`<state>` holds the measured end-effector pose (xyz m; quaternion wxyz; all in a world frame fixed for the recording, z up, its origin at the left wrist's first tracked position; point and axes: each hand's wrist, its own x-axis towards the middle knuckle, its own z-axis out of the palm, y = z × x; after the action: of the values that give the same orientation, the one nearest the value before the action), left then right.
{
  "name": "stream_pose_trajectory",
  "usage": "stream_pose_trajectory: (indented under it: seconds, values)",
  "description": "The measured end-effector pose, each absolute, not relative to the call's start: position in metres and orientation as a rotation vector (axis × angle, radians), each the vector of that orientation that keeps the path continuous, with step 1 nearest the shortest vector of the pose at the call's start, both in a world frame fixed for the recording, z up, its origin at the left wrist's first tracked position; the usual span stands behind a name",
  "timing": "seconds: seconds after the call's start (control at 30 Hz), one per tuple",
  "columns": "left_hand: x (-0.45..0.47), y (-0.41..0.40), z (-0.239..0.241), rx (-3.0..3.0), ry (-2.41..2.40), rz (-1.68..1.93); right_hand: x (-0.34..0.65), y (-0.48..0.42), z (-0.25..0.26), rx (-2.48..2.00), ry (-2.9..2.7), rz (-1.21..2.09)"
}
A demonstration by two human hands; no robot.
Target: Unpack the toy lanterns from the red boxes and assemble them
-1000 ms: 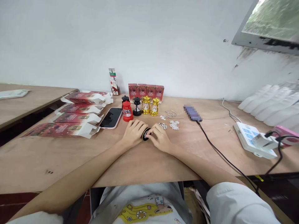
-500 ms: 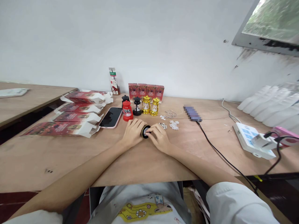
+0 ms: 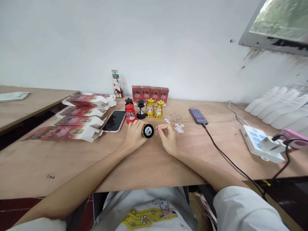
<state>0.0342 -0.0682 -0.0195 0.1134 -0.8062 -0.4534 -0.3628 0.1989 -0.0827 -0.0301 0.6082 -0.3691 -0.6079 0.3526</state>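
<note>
The left hand [image 3: 134,135] is closed around a black lantern [image 3: 147,131], which lies tipped on the surface [image 3: 144,166] with its base towards the camera. At its 3 o'clock, just apart, the right hand [image 3: 167,138] has its fingertips pinched together; I cannot tell whether it holds anything. Two gold lanterns [image 3: 154,109] stand at 12 o'clock.

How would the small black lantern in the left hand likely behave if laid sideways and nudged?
The black lantern shows a round base, so lying sideways it would probably roll. The left hand holds it in its fingers alone, so it seems light. Stood upright, its narrow base might let it tip.
</note>
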Motion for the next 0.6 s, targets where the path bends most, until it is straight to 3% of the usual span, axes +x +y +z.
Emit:
stream_pose_trajectory:
  seconds: [0.17,0.33,0.6]
  values:
    - [0.027,-0.064,-0.018,-2.265,-1.229,-1.05,0.198,-0.079,-0.03,-0.872,-1.199,1.536]
    - [0.024,-0.063,-0.013,-2.158,-1.014,-0.987,0.196,-0.09,-0.023,-0.839,-1.148,2.016]
    - [0.023,-0.061,-0.012,-2.15,-0.906,-0.921,0.192,-0.091,-0.028,-0.786,-0.891,2.219]
